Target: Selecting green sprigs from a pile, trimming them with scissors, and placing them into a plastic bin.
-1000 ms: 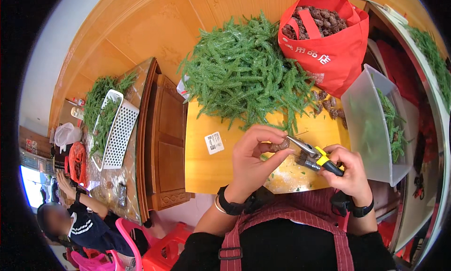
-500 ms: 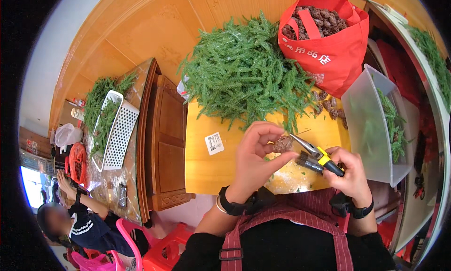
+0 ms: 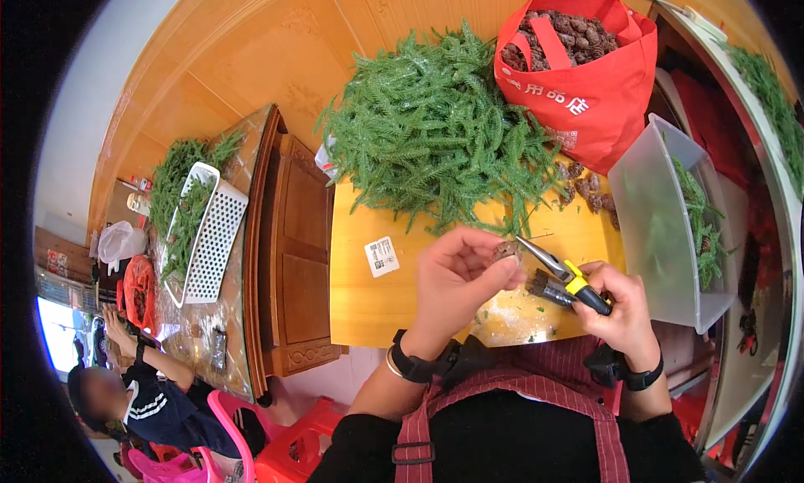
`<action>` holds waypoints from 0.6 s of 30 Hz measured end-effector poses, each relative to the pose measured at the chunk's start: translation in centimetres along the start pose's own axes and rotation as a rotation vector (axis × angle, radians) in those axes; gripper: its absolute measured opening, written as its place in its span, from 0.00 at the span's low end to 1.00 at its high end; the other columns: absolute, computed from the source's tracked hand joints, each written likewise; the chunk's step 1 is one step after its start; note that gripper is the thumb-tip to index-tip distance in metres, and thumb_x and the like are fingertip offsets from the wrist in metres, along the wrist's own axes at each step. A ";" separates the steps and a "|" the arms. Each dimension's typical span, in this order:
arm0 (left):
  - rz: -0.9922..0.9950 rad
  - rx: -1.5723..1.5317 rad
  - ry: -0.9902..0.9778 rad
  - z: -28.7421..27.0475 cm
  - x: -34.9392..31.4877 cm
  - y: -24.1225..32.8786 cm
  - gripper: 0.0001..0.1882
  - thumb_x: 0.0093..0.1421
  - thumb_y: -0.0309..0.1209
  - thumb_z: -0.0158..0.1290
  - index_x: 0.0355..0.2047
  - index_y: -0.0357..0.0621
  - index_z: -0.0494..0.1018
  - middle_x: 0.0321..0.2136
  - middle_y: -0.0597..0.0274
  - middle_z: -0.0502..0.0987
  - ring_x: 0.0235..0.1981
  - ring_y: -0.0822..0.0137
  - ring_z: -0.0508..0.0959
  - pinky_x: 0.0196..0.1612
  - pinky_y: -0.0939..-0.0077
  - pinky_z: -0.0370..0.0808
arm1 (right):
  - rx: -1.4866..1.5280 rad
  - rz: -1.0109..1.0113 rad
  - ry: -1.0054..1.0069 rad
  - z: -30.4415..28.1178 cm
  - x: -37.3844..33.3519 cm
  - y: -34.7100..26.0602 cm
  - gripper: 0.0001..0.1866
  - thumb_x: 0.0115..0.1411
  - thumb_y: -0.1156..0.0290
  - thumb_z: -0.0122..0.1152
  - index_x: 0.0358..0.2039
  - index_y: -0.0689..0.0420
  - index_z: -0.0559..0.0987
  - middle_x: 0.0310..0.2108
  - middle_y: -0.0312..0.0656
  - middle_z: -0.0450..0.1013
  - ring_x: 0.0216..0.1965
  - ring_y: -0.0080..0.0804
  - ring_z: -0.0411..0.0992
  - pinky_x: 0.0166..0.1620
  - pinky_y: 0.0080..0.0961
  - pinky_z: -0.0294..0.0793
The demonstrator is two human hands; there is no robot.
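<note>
My left hand [image 3: 459, 284] pinches a small brown pine cone [image 3: 506, 249] between thumb and fingers, above the yellow tabletop. In my right hand [image 3: 621, 305] are long-nose pliers [image 3: 544, 255] with black and yellow handles, their metal tips close beside the pine cone. Whether the tips touch it I cannot tell. A dark, ribbed bundle [image 3: 550, 289] lies just under the pliers, against the right hand's fingers; its kind is unclear. Beyond both hands rises a large heap of green artificial pine sprigs [image 3: 435, 127].
Loose pine cones [image 3: 595, 200] lie by a red bag [image 3: 578, 106] full of more cones. To the right stands a translucent bin [image 3: 662, 232] with green sprigs. A white label [image 3: 382, 257] is on the table [image 3: 360, 303]. Left, another person sits near a white basket [image 3: 213, 244].
My left hand has turned and lowered slightly, tilting the pine cone toward the pliers' tips. The right hand has barely moved. A thin stem seen near the tips has shifted.
</note>
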State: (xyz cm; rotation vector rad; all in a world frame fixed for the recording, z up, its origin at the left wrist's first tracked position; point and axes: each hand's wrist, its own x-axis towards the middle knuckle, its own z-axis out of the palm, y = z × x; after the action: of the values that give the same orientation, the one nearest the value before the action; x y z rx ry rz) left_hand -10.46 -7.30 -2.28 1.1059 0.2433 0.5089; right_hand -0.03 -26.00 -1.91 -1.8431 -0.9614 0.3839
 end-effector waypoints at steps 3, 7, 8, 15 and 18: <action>-0.238 -0.137 -0.146 -1.4 0.6 0.1 0.07 0.55 0.25 0.49 0.35 0.37 0.67 0.25 0.56 0.75 0.20 0.68 0.76 0.23 0.81 0.75 | -0.033 -0.070 0.022 0.0 0.1 0.3 0.10 0.37 0.76 0.59 0.18 0.60 0.65 0.21 0.44 0.69 0.25 0.29 0.69 0.28 0.20 0.66; -0.468 -0.590 -0.350 -2.5 1.0 0.3 0.08 0.56 0.23 0.49 0.36 0.36 0.67 0.27 0.57 0.75 0.23 0.67 0.78 0.26 0.82 0.76 | -0.071 -0.157 0.043 -0.1 0.3 0.1 0.11 0.37 0.77 0.59 0.16 0.60 0.65 0.18 0.44 0.66 0.24 0.33 0.70 0.29 0.23 0.68; -0.455 -0.476 -0.239 -1.9 1.0 0.6 0.10 0.55 0.24 0.50 0.38 0.38 0.66 0.26 0.58 0.74 0.23 0.68 0.77 0.27 0.81 0.76 | -0.081 -0.154 0.044 -0.1 0.4 0.0 0.11 0.37 0.77 0.59 0.16 0.60 0.65 0.17 0.43 0.65 0.22 0.33 0.69 0.30 0.23 0.68; 0.078 0.156 -0.004 -0.1 0.7 -0.2 0.20 0.46 0.12 0.53 0.40 0.36 0.64 0.27 0.63 0.74 0.29 0.67 0.77 0.37 0.77 0.76 | -0.092 -0.009 0.086 0.0 0.4 -0.4 0.10 0.38 0.78 0.58 0.16 0.60 0.64 0.13 0.42 0.61 0.18 0.31 0.63 0.33 0.24 0.69; 0.052 0.162 -0.019 -0.3 0.7 0.0 0.16 0.48 0.14 0.52 0.38 0.35 0.66 0.27 0.61 0.74 0.29 0.67 0.78 0.34 0.78 0.77 | -0.102 -0.058 0.082 -0.2 0.4 -0.3 0.10 0.38 0.78 0.58 0.16 0.60 0.64 0.14 0.42 0.62 0.18 0.30 0.63 0.31 0.22 0.68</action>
State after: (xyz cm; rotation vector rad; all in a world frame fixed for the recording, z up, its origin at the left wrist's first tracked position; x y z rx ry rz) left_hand -9.95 -6.73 -2.38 1.2767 0.2421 0.5319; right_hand 0.27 -25.74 -1.53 -1.9035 -0.9910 0.2253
